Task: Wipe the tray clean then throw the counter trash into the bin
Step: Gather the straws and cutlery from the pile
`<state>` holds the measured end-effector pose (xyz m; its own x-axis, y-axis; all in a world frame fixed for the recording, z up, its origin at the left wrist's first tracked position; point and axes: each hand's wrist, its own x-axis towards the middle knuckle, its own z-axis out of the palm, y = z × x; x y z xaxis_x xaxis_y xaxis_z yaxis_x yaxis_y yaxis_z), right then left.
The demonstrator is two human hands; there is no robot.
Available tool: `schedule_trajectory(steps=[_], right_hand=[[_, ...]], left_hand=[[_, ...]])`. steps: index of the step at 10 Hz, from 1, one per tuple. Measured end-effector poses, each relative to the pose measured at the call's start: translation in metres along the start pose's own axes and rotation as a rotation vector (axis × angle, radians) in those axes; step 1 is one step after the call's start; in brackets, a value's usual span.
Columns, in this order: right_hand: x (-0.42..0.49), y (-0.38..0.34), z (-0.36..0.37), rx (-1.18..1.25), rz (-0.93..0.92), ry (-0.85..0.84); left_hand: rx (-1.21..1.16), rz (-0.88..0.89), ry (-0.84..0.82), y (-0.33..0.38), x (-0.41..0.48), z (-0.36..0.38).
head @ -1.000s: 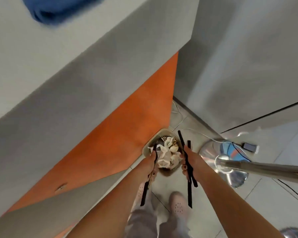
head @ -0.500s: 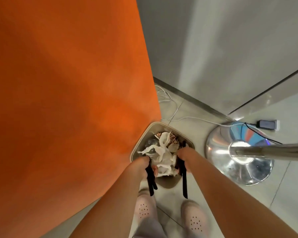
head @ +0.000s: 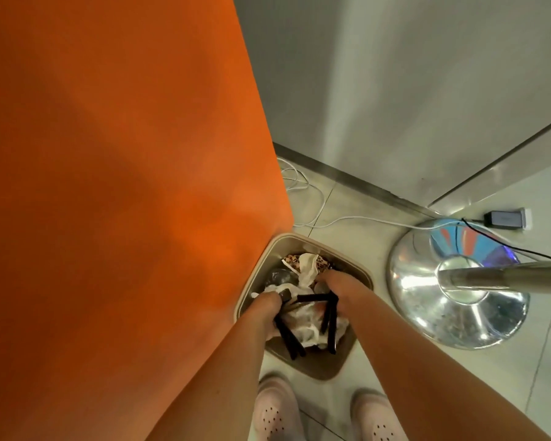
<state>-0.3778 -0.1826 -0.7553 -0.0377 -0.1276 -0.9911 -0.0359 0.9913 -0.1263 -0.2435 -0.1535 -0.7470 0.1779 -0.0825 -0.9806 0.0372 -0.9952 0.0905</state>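
Head view: left hand (head: 268, 305) and right hand (head: 331, 281) now reach deeper into the bin (head: 347, 261), trash (head: 303, 326) nearly dumped. Grip, I cannot tell.

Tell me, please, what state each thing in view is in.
Bin: lidless, nearly full.
Trash: crumpled, inside bin.
Left grip: down in bin, fingers hidden.
Right grip: down in bin, fingers hidden.
Straps: black, dangling over trash.
Cable: loose on floor.

The counter front (head: 124, 186) was orange; the bin (head: 344, 254) beige — its trash (head: 303, 327) white, one scrap (head: 291, 260) leopard-spotted; the straps (head: 327, 316) black; the shoes (head: 275, 409) pale pink.
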Motion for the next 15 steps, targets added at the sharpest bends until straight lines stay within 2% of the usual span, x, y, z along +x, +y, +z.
schedule_trajectory(steps=[2, 3, 4, 5, 6, 7, 8, 9, 10, 11, 12, 13, 15], right_hand=[[-0.046, -0.001, -0.019, -0.064, 0.095, -0.083], [-0.071, 0.007, -0.021, -0.168, 0.077, -0.108], [-0.086, 0.019, -0.016, -0.277, 0.040, -0.053], [-0.079, 0.033, -0.011, -0.334, -0.114, 0.091], [-0.088, 0.032, -0.004, -0.586, -0.258, 0.299], [-0.075, 0.026, 0.002, -0.904, -0.277, 0.394], [-0.046, 0.021, 0.002, -1.105, -0.357, 0.401], [-0.022, 0.022, 0.002, -1.242, -0.409, 0.362], [-0.010, 0.027, 0.006, -1.243, -0.401, 0.368], [-0.020, 0.028, 0.007, -1.160, -0.428, 0.382], [-0.047, 0.029, 0.005, -1.110, -0.442, 0.368], [-0.083, 0.028, -0.001, -1.068, -0.458, 0.309], [-0.195, 0.015, -0.008, -0.923, -0.601, 0.220]], left_hand=[[-0.057, -0.105, -0.114, -0.002, -0.038, -0.016], [-0.057, -0.126, -0.136, -0.012, -0.057, -0.009], [-0.054, -0.112, -0.131, -0.027, -0.072, 0.006], [-0.087, -0.096, -0.022, -0.038, -0.073, 0.019], [-0.222, -0.081, 0.102, -0.038, -0.066, 0.019], [0.056, 0.085, 0.168, -0.037, -0.050, 0.014], [0.411, 0.227, 0.215, -0.037, -0.027, 0.008], [0.557, 0.240, 0.195, -0.025, -0.001, 0.004], [0.665, 0.223, 0.219, -0.015, 0.000, 0.002], [0.731, 0.289, 0.216, -0.012, -0.007, 0.004], [0.814, 0.413, 0.315, -0.010, -0.030, 0.002], [0.720, 0.464, 0.300, -0.008, -0.069, -0.005], [0.289, 0.502, 0.184, -0.008, -0.190, -0.025]])
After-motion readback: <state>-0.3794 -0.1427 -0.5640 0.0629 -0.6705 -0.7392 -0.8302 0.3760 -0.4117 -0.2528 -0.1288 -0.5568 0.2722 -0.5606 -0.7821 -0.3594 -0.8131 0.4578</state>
